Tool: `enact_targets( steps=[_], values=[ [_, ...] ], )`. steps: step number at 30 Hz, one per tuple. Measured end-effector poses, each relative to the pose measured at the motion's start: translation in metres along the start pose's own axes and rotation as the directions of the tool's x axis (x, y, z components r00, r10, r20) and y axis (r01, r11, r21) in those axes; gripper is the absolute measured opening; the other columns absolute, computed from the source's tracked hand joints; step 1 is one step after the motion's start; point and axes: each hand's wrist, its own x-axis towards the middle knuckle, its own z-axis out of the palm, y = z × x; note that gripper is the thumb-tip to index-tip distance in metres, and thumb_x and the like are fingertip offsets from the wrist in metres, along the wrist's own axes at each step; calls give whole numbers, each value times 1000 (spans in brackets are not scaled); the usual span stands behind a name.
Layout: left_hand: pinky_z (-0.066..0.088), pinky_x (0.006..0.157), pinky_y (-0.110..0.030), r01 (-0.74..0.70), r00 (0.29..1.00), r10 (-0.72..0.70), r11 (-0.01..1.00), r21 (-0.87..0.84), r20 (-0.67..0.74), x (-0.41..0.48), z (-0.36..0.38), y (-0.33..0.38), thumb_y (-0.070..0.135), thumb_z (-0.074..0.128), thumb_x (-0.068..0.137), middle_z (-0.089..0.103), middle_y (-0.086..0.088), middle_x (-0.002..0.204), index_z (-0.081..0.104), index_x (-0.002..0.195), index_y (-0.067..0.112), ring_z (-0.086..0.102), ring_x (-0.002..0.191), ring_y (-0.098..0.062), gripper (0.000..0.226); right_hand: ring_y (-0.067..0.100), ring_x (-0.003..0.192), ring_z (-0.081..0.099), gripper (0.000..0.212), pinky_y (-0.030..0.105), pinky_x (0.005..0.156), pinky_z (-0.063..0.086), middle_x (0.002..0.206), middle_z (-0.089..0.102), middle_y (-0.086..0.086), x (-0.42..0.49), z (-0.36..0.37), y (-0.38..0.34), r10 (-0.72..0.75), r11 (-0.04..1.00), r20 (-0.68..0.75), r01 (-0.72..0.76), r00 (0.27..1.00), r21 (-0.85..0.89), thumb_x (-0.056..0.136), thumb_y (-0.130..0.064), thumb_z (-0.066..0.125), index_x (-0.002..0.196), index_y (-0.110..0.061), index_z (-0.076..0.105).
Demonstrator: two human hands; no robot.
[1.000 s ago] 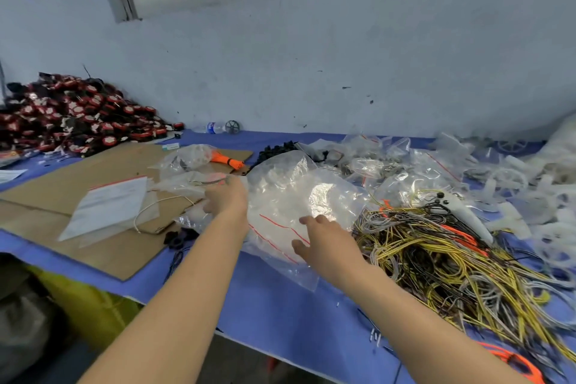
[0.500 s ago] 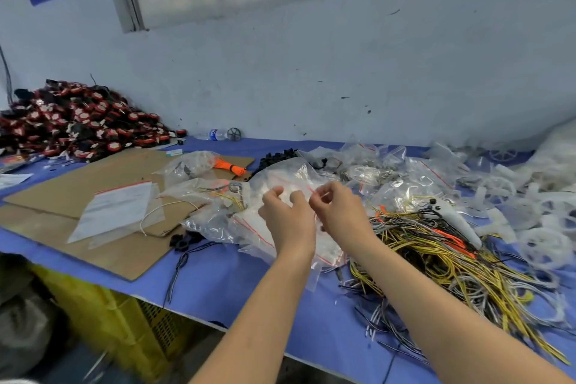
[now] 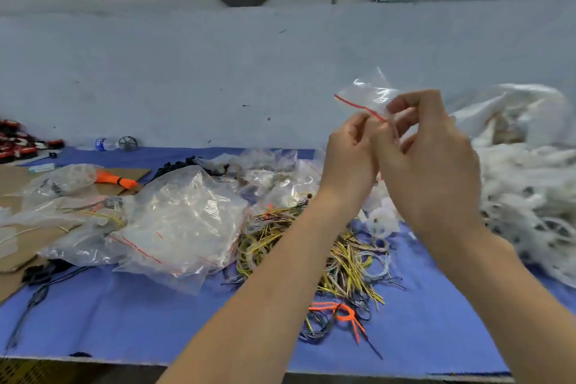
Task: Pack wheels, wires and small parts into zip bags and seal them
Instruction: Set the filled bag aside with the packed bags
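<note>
The desk (image 3: pixel 131 318), covered in blue cloth, ran across the whole view against a pale wall, its near edge showing along the bottom. A bare stretch of cloth lay at the front left, between that edge and the clutter. On the right a large heap of white plastic wheels (image 3: pixel 526 196) spilled toward the desk's edge, with a big clear bag (image 3: pixel 511 112) slumped behind it; its contents were too blurred to tell. Left of centre lay a pile of clear zip bags (image 3: pixel 180 221) with red seal lines, some holding thin wires, others seemingly flat. A tangle of yellow, grey and black wires (image 3: pixel 346 262) sprawled in the middle, with an orange wire loop (image 3: pixel 339 312) near the front. Brown cardboard (image 3: pixel 18 246) lay at the far left, an orange-handled tool (image 3: pixel 115 179) on it. Red and black parts (image 3: pixel 21 143) were heaped in the back left corner, beside a small bottle (image 3: pixel 104 144) whose blue label was unreadable.

Above the wires, both hands were raised together. The left hand (image 3: pixel 352 153) and right hand (image 3: pixel 433 162) had their fingers curled and pinching a small zip bag (image 3: pixel 367 97) at its red seal line. The bag stood up above the fingers, clear of the desk; nothing could be made out inside it.
</note>
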Motion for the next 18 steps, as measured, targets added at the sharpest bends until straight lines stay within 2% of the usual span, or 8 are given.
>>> enact_targets(
  steps=[2,4,7,8,10,13,16,18],
  values=[
    [43,57,-18,52,998,-52,999,16,43,-4,25,-27,9,49,98,58,8,63,60,74,18,51,60,-5,27,21,71,57,17,32,63,33,79,57,-14,-7,-23,31,47,994,25,-45,999,-98,93,-42,53,107,-34,49],
    [40,63,-27,174,981,-178,983,50,82,-12,40,-59,9,50,97,57,0,68,60,72,20,51,68,-15,29,25,79,61,21,35,64,38,91,63,-8,-21,-33,58,92,972,100,-67,991,-224,94,-41,53,111,-31,53],
    [32,59,-28,399,912,-405,913,91,69,-29,42,-101,8,52,92,50,2,58,52,63,15,43,57,-12,30,26,93,63,26,39,74,45,104,67,-4,-50,-24,88,161,922,272,-47,949,-384,97,-39,51,119,-28,58],
    [31,58,-26,415,904,-424,900,132,49,-33,38,-112,5,49,93,49,6,52,49,61,14,41,54,-9,33,25,95,63,27,38,78,44,105,67,-4,-59,-17,95,173,916,325,-31,930,-401,98,-40,50,121,-28,58],
    [34,55,-22,362,912,-406,861,358,54,-38,23,-135,4,45,98,52,10,51,51,64,12,42,56,-9,36,21,98,62,28,38,83,43,104,68,-7,-73,0,111,191,941,413,-47,891,-334,99,-42,48,122,-29,58],
    [45,62,-28,173,899,-410,655,735,155,-44,-4,-156,24,50,100,70,-5,78,69,88,8,58,71,-16,27,18,98,62,26,40,88,46,102,69,-8,-81,25,134,251,968,442,-227,861,-106,100,-40,47,117,-28,62],
    [47,67,-26,151,855,-495,522,839,154,-55,-19,-162,34,53,97,72,-3,89,69,97,12,65,87,-24,27,15,104,60,23,40,92,45,112,67,-9,-83,44,158,237,971,434,-225,869,-81,102,-26,46,118,-27,64],
    [50,81,-34,82,843,-511,435,897,170,-63,-25,-165,37,52,97,72,-2,93,69,100,17,64,92,-24,26,13,106,55,30,37,95,42,118,63,-10,-84,52,170,202,979,477,-177,855,-99,101,-17,46,122,-29,63]
  ],
)
